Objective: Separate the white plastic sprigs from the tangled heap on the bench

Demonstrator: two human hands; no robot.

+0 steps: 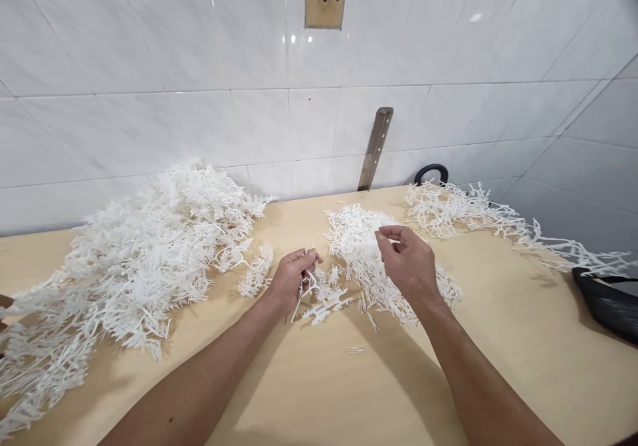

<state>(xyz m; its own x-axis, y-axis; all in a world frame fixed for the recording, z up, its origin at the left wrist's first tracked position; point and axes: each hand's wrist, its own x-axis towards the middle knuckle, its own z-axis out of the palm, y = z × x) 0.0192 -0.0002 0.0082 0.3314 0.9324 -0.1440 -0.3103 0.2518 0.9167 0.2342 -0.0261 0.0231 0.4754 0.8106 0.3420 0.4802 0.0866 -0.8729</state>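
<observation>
Head view, from the left: a large heap of white branching sprigs (pixel 169 253) lies on the wood-toned table (pixel 309 399), with a small clump (pixel 256 273) just beside it. Next, the left hand (pixel 289 278) pinches a thin white sprig (pixel 310 281), while the right hand (pixel 413 264) hovers over a pile of short white pieces (pixel 359 228), thumb and fingertips together, anything between them indiscernible. Farther right lies a sparser strip of branched stems (pixel 466 210).

The left forearm (pixel 212 366) slants inward, its left hand (pixel 299 274) curled in a grip; the right forearm (pixel 471 366) reaches forward, right hand (pixel 409 263) raised, fingertips (pixel 380 234) apparently pinched together.
</observation>
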